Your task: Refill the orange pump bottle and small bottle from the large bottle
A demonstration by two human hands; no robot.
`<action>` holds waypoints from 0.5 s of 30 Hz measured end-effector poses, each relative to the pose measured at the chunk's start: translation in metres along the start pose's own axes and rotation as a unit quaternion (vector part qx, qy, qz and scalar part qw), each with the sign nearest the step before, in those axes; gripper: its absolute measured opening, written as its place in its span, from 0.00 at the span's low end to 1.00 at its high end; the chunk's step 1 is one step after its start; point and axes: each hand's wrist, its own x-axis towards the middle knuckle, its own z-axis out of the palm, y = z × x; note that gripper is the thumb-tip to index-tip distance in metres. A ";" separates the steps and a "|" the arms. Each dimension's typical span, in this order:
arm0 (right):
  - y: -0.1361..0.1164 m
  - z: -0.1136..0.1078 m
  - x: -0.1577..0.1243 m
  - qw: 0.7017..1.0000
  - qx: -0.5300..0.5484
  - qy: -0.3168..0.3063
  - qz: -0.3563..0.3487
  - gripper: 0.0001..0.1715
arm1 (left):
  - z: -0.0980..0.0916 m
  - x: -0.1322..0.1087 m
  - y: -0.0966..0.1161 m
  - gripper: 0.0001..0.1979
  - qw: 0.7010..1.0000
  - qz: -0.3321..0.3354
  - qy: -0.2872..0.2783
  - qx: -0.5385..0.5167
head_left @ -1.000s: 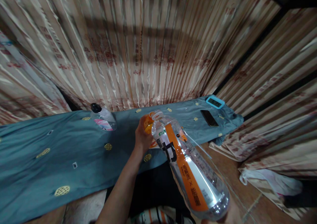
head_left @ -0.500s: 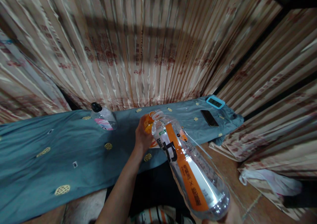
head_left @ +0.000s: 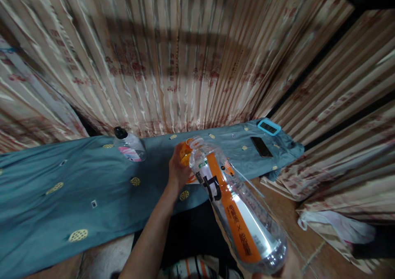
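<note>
A large clear plastic bottle (head_left: pixel 237 205) with an orange and silver label slants across the front, its base near me and its neck pointing away to the left. My right hand (head_left: pixel 279 273) is at the base, mostly hidden behind the bottle and the frame's lower edge, gripping it. My left hand (head_left: pixel 177 170) is closed round an orange, partly see-through container (head_left: pixel 185 153), right beside the bottle's mouth. The bottle covers part of it, so its exact kind and whether the two touch cannot be made out.
A teal cloth (head_left: pixel 108 196) with pineapple prints covers the long surface. On it stand a clear pump bottle (head_left: pixel 131 148) at left, and a dark phone (head_left: pixel 261 147) and a blue-framed device (head_left: pixel 269 126) at right. Curtains (head_left: pixel 173 65) hang behind. A white bag (head_left: pixel 339 225) lies at lower right.
Almost nothing differs. Both hands, the large bottle and the orange container hold nearly the same position, with only a very slight shift of the view.
</note>
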 end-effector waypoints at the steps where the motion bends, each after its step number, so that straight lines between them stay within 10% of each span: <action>1: -0.001 0.000 0.000 1.000 -0.002 0.000 -0.001 0.54 | 0.000 0.000 0.000 0.22 1.000 0.002 0.001 0.003; 15: -0.003 -0.002 0.000 0.999 0.009 0.005 0.039 0.59 | 0.000 0.000 -0.005 0.24 1.000 0.004 -0.001 0.008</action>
